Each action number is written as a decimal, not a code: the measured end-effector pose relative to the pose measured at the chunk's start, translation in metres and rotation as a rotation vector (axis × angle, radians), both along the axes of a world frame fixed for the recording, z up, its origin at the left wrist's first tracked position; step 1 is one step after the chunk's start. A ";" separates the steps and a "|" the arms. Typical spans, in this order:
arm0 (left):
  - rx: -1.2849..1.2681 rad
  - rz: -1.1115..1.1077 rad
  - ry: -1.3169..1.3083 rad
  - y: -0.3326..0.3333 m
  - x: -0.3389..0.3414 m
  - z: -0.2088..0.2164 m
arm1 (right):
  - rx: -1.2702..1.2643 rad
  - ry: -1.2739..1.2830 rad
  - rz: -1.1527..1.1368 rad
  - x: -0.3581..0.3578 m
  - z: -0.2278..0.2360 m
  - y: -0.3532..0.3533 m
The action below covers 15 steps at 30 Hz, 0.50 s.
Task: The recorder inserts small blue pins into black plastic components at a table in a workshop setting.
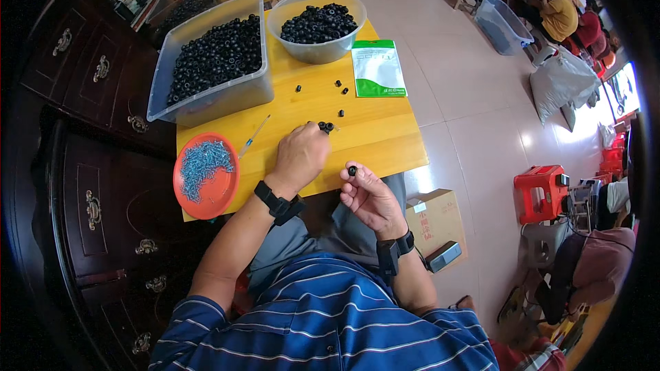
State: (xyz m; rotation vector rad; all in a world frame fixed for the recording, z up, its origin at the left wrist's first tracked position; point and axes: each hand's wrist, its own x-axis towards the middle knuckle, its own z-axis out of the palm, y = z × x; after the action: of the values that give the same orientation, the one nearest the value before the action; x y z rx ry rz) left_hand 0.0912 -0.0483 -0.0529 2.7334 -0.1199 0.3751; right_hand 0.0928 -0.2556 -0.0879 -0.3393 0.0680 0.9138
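My right hand, palm turned up, pinches a small black hollow plastic piece between thumb and forefinger, just off the table's front edge. Over the yellow wooden table, my left hand is closed with its back upward and its fingertips mostly hidden. A few black pieces lie right at its fingers; whether it grips one is unclear. Several loose black pieces are scattered beyond it. An orange plate of small bluish-silver screws stands left of my left hand, beside a thin screwdriver-like tool.
At the back stand a clear rectangular bin and a round tub, both filled with black pieces. A green-white packet lies at the right edge. Dark drawers flank the left; a cardboard box sits on the floor. Other people sit far right.
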 end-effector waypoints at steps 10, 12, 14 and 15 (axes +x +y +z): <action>-0.480 0.000 -0.106 0.004 -0.047 0.040 | -0.010 0.006 0.048 -0.005 0.001 0.015; -0.564 0.005 -0.076 0.004 -0.063 0.040 | -0.015 0.002 0.094 -0.009 0.002 0.021; -0.597 0.024 -0.055 0.004 -0.075 0.041 | -0.022 -0.008 0.120 -0.013 0.002 0.027; -0.631 0.035 -0.035 0.005 -0.080 0.041 | -0.029 -0.020 0.138 -0.014 0.002 0.030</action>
State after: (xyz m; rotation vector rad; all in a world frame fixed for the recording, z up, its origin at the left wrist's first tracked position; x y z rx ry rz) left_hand 0.0111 -0.0435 -0.0118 2.1087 0.0354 0.3902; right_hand 0.0789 -0.2258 -0.0863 -0.3838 0.0400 1.0464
